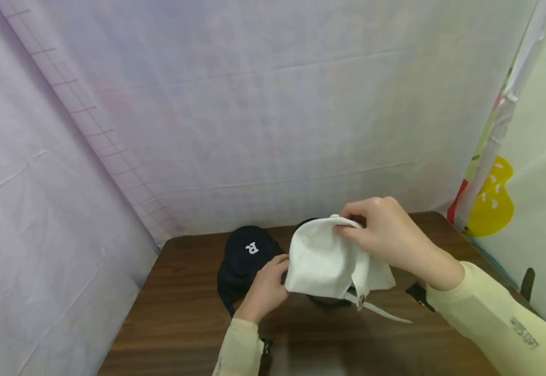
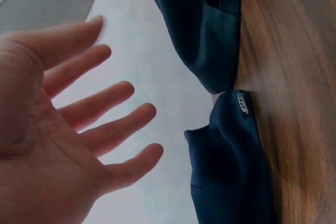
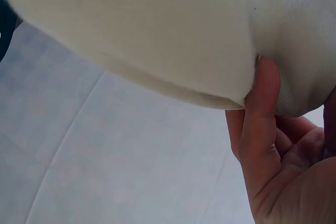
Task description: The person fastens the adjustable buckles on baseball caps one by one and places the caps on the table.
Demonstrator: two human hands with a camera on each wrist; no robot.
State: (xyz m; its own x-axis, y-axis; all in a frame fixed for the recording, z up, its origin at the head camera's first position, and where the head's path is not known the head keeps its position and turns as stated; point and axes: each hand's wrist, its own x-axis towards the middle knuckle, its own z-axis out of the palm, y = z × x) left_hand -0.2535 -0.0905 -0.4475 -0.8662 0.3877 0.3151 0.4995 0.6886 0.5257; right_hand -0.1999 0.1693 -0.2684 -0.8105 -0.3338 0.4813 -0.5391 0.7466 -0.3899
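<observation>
My right hand (image 1: 390,235) pinches a white baseball cap (image 1: 320,256) and holds it up over the table. In the right wrist view its fingers grip the cap's cloth (image 3: 157,35) near the edge. A strap with a small metal buckle (image 1: 360,302) hangs from the cap. My left hand (image 1: 268,284) is beside the white cap's left edge; the left wrist view has its fingers (image 2: 121,135) spread and its palm holding nothing. A black cap (image 1: 242,240) with a white letter R lies just beyond it. Another dark cap (image 1: 331,302) is mostly hidden behind the white one.
The caps are over a brown wooden table (image 1: 169,308). Pale cloth (image 1: 273,130) hangs behind the table and along the left side. At the right, a white sheet with yellow shapes (image 1: 491,206) hangs close to the table's edge.
</observation>
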